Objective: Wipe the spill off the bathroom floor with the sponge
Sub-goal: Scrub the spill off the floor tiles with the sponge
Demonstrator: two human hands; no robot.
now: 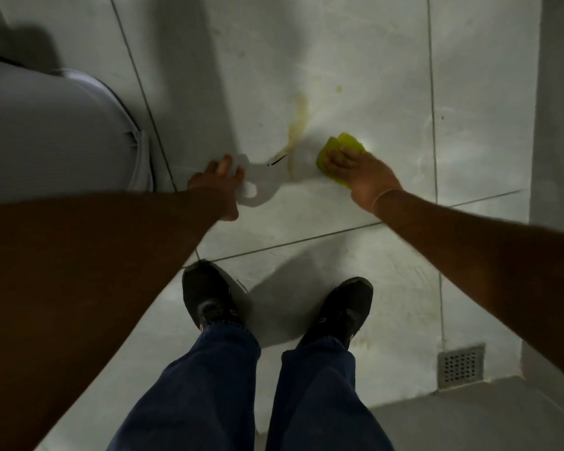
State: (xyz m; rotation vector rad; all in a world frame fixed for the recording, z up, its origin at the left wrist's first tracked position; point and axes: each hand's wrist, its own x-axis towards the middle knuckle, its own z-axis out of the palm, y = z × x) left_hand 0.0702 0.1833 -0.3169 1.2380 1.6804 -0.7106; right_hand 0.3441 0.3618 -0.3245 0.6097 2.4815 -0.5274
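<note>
From the head camera, both bare arms reach forward and down toward the pale tiled floor [355,60]. The right hand [360,172] lies palm-down on a yellow sponge [336,148], fingers extended flat over it, pressing it against the tile. The sponge sits just right of a yellowish spill [295,131], a curved streak running up the tile. The left hand [219,180] is spread, fingers wide, at the floor beside a toilet [62,131]. Two black shoes [205,301] stand below, near a floor drain [459,366].
</note>
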